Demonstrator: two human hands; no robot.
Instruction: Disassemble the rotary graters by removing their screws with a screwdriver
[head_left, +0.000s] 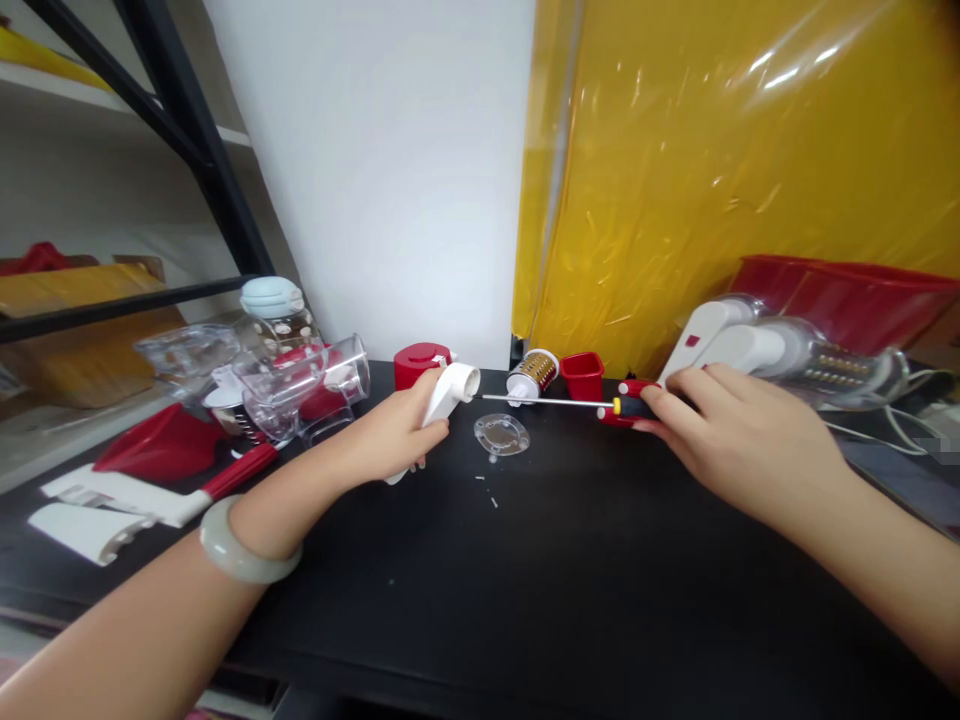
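Observation:
My left hand (pixel 405 425) is closed round a white plastic crank handle or arm (pixel 448 390) whose round hollow end faces right. In my right hand (pixel 720 425) is a screwdriver (pixel 551 401), gripped by its dark handle with a yellow collar. Its long metal shaft points left, the tip close to the hollow end; I cannot tell whether they touch. Under the shaft lies a clear plastic disc (pixel 502 435) with small lobes. Two tiny white bits (pixel 493 502) rest in front of it. Behind the shaft is a grater drum (pixel 534 375) with a white rim.
A red round part (pixel 420 364) and a red square cup (pixel 582 376) stand at the back. Clear housings (pixel 300 390), a red hopper (pixel 159 442) and white pieces (pixel 90 530) crowd the left. At right are white assembled graters (pixel 712 330), a red bin (pixel 847 290) and a cable (pixel 904 430).

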